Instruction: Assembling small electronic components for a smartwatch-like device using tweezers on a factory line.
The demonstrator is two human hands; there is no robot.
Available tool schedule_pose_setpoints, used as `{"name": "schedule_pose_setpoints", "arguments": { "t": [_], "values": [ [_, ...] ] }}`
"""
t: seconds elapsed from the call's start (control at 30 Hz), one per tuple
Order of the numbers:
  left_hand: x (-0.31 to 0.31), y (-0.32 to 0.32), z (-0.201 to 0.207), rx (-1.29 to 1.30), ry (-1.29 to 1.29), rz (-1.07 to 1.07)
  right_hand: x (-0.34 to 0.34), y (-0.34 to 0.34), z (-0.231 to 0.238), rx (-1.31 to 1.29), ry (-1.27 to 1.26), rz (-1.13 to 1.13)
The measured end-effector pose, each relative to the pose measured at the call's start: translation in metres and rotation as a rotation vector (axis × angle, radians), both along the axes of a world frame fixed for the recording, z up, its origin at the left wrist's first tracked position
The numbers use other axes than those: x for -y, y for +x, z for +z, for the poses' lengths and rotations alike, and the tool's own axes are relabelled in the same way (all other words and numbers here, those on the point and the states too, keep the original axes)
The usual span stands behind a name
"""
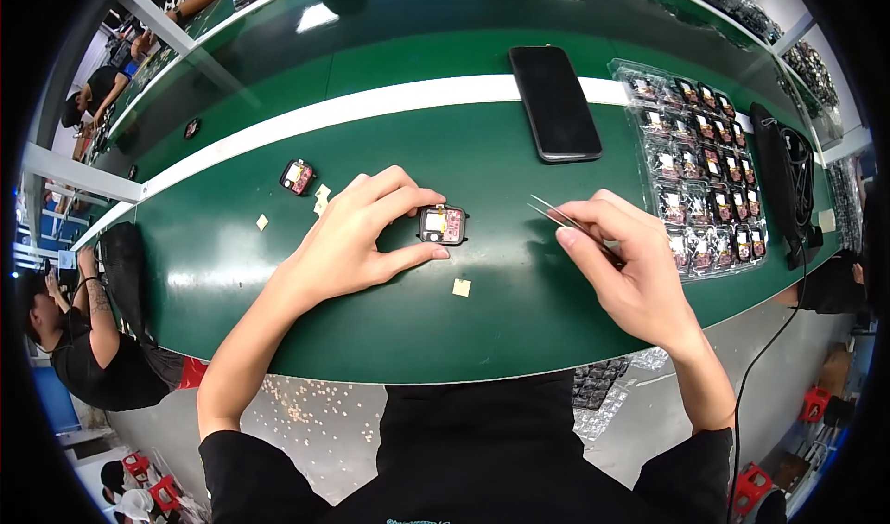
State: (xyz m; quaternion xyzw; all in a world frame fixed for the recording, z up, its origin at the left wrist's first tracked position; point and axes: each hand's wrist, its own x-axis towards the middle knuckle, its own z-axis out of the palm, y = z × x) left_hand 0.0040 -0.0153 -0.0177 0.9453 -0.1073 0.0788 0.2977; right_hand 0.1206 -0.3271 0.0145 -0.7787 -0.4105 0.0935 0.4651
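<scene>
My left hand [366, 232] grips a small black smartwatch case [442, 226] between thumb and fingers on the green table. The case lies with its inside showing: a white part, a yellow strip and a red circuit board. To the right, my right hand [626, 255] pinches a pair of metal tweezers [549, 211]. The tweezer tips point toward the case but stay apart from it, with nothing visible between them. A pale yellow square piece [462, 288] lies just below the case. A second watch case [297, 177] sits beyond my left hand, near more pale yellow pieces [321, 200].
A black smartphone [556, 105] lies across the white strip. Clear plastic trays [700, 172] of watch cases stand at the right, beside a black cable bundle [793, 181]. Another case [192, 128] lies at far left. Co-workers [111, 339] sit along the left; small scraps [311, 417] litter the floor.
</scene>
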Motion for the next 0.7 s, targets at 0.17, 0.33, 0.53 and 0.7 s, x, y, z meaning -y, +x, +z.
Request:
{"name": "schedule_pose_setpoints", "arguments": {
  "t": [0.17,0.33,0.53,0.7],
  "values": [
    [-0.003,0.002,-0.005,0.008,-0.099,0.005,-0.041,0.004,-0.010,-0.022,0.068,0.081],
    [-0.004,-0.002,0.006,-0.081,-0.144,-0.033,-0.050,0.004,-0.025,-0.297,0.105,0.058],
    [-0.009,0.004,-0.001,-0.071,-0.159,-0.095,-0.050,0.002,-0.038,-0.324,0.100,0.061],
    [-0.010,0.006,0.000,-0.089,-0.120,-0.101,-0.058,0.002,-0.043,-0.091,0.101,0.084]
  ]
}}
